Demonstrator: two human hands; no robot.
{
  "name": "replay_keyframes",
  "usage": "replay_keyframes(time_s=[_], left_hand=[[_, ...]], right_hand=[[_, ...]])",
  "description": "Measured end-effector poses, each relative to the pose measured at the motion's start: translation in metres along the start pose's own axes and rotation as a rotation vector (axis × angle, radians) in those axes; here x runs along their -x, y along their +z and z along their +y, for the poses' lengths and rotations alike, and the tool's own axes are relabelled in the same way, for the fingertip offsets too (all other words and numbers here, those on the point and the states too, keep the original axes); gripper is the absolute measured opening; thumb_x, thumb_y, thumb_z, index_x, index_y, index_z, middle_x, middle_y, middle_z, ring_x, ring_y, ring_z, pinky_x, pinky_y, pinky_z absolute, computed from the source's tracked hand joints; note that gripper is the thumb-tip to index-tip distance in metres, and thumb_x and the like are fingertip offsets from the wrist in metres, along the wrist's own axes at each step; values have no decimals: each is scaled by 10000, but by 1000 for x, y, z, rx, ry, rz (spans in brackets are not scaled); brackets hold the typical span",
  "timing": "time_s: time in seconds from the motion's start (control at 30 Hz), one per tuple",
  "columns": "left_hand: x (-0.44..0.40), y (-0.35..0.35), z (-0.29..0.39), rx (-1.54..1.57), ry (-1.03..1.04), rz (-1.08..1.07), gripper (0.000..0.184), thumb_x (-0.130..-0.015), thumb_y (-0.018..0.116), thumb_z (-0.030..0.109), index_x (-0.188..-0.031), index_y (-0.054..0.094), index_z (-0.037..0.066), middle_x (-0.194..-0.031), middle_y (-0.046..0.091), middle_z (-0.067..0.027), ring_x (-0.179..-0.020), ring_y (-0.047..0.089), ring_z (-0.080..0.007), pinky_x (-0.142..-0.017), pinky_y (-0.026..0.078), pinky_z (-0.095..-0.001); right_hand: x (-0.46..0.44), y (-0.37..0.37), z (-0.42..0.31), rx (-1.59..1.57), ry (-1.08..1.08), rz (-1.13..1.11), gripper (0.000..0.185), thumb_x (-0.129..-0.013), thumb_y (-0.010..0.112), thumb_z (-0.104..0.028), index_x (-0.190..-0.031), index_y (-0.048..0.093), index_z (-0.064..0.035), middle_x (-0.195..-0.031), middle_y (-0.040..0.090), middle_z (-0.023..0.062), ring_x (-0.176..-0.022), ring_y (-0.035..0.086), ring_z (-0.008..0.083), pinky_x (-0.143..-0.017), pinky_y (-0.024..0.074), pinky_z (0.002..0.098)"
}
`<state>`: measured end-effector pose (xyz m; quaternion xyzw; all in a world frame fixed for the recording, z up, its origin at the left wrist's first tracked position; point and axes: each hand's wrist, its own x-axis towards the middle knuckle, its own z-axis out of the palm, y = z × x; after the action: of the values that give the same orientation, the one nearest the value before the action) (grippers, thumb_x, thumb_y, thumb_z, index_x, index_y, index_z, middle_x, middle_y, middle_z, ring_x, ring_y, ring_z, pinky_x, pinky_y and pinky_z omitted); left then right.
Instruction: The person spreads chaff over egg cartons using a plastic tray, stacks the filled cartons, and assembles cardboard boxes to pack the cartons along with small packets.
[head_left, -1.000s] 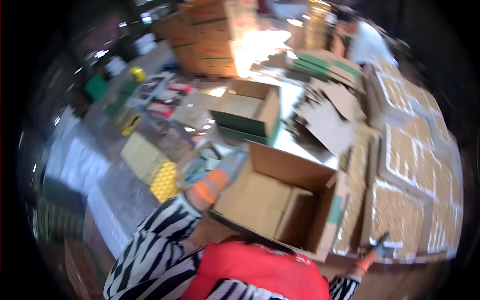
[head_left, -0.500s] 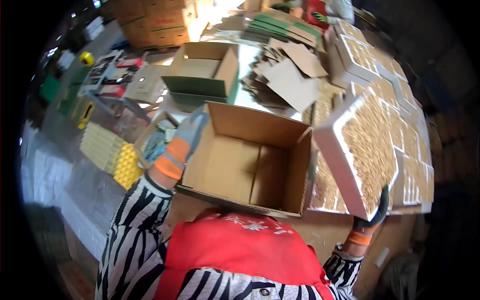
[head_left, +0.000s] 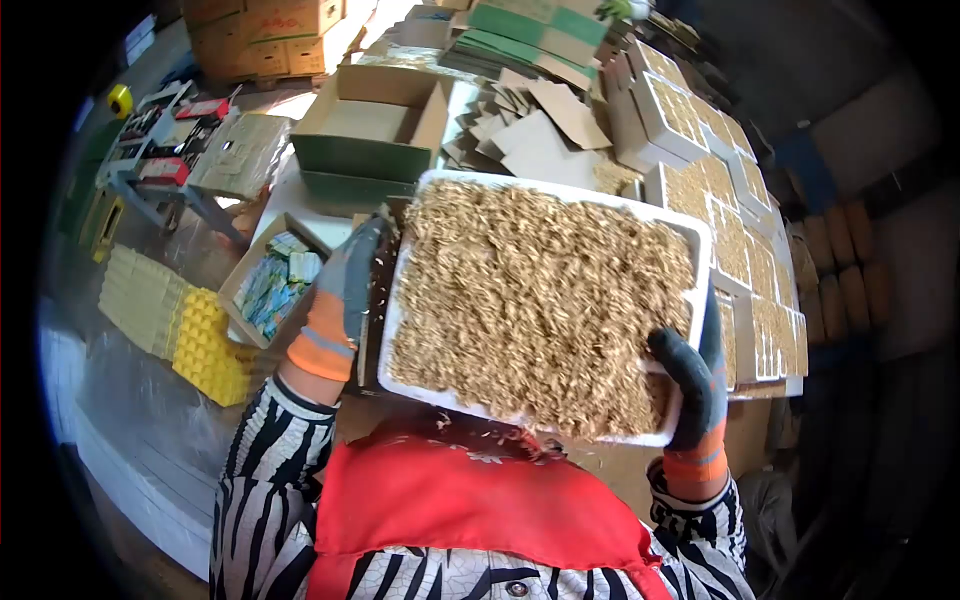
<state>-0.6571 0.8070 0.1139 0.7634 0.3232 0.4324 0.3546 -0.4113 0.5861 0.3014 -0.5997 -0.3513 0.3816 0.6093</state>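
Observation:
A white foam tray (head_left: 540, 305) heaped with brown shavings is held over the cardboard box (head_left: 372, 310), hiding most of it. My right hand (head_left: 695, 375), in a grey and orange glove, grips the tray's right side, thumb over the shavings. At the box's left wall is my left hand (head_left: 360, 275), gloved alike, closed on that wall near the tray's left edge. Some shavings are falling below the tray's front edge.
Behind stand an open green box (head_left: 365, 165), loose cardboard pieces (head_left: 545, 135) and green flattened boxes (head_left: 530, 40). More filled trays (head_left: 740, 240) are stacked at right. At left are a box of small packets (head_left: 275, 285) and yellow egg-crate sheets (head_left: 210, 345). A co-worker's glove (head_left: 620, 10) shows at top.
My right hand has lifted the tray from the stack at right and carried it left over the box, levelling it from its steep tilt. My left hand stays at the box wall.

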Motion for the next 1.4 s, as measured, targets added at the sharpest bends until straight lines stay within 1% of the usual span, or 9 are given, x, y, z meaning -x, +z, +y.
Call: replay_keyframes(time_s=[0.27,0.43,0.5,0.6,0.7,0.83,1.03,1.17,1.4], left_hand=[[32,-37,49,-447,83,72,349,-872,484,37,-1212,549,-9,-1171,611,-159,-1101,577,-297,-968,461,-332],[43,-13,-5,937,-377,130,330,-982,397,95,-1277,504,-8,-1239,591,-87,-1127,567,-197,-971,448,-271],[46,-22,-32,710,-239,132,329,-980,421,128,-1269,507,-3,-1217,592,-97,-1080,574,-199,-926,463,-286],[26,-71,-23,-904,30,199,309,-946,499,166,-1205,554,7,-1100,627,-137,-931,606,-256,-817,497,-355],[33,-123,-136,-249,-479,516,225,-848,612,129,-1018,623,-18,-1000,657,-170,-909,618,-267,-833,480,-350],[37,-133,-167,-918,-853,260,634,-746,702,425,-1188,534,3,-1202,570,-254,-1106,534,-417,-944,428,-462],[38,-117,-183,-1079,-828,197,599,-729,705,453,-1137,584,33,-1142,603,-235,-1057,567,-402,-906,454,-465],[56,-122,-190,-1015,-969,276,526,-755,680,413,-1119,600,42,-1109,621,-226,-1060,576,-390,-899,461,-455],[92,-137,-160,-474,-704,320,472,-817,717,360,-1095,648,-17,-1027,689,-135,-890,643,-215,-774,492,-338]], right_hand=[[37,23,-3,-42,90,50,788,-751,550,-132,-1469,242,-28,-1371,438,200,-1223,489,336,-1025,405,437],[3,36,6,214,182,-85,689,-801,598,-124,-1431,326,-55,-1273,501,107,-1063,542,216,-896,440,326],[-14,34,11,102,222,-159,644,-855,563,-42,-1444,305,-54,-1288,497,85,-1080,529,179,-935,423,301],[-46,23,5,357,29,-344,656,-903,607,-121,-1456,266,-30,-1298,504,99,-1140,500,170,-988,402,316],[-64,22,-22,1164,75,-476,493,-833,685,-258,-1222,506,-13,-1076,622,161,-940,603,333,-830,479,362],[-97,-16,25,1569,-554,-645,366,-759,725,-301,-1035,641,-76,-927,615,120,-864,584,297,-696,493,418],[-242,-57,41,465,100,-372,502,-781,749,-345,-1184,626,-71,-1197,602,149,-971,637,228,-741,521,326],[-320,-42,191,1375,-578,-215,1015,-646,794,-494,-1444,312,-93,-1456,329,214,-1292,353,417,-1034,322,504],[-345,-70,253,1530,-699,-240,477,-849,474,-125,-1315,445,-22,-1276,536,160,-1138,519,337,-943,429,412]])
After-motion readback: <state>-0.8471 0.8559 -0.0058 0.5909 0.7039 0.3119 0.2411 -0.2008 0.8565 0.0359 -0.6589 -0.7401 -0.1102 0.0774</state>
